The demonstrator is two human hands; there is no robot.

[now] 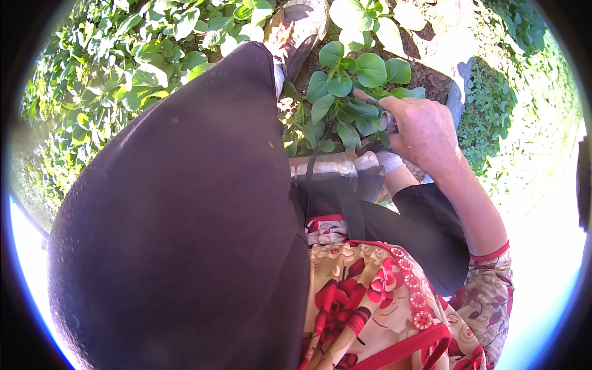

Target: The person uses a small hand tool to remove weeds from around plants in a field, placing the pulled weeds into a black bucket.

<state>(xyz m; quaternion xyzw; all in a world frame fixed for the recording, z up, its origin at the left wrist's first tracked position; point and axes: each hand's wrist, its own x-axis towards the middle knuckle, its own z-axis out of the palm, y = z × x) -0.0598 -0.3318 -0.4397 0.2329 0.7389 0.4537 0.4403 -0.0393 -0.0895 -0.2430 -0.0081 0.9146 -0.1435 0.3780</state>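
My right hand (422, 131) is closed around a small hand tool (388, 122). A dull metal ring shows below the fingers, and a thin brownish part (364, 95) reaches left into the leaves; the working end is hidden, so its kind is unclear. Close beside the tool grows a leafy green plant (371, 69) with broad rounded leaves, rooted in brown soil (431, 85). My left hand does not show; a raised leg in dark trousers (179, 203) covers much of the left side.
Dense low greenery (148, 77) spreads at the far left, with finer green growth (487, 105) on the right. A shoe (300, 21) stands beyond the raised knee. A pale sock (388, 161) shows below my right wrist, near a whitish band (324, 165).
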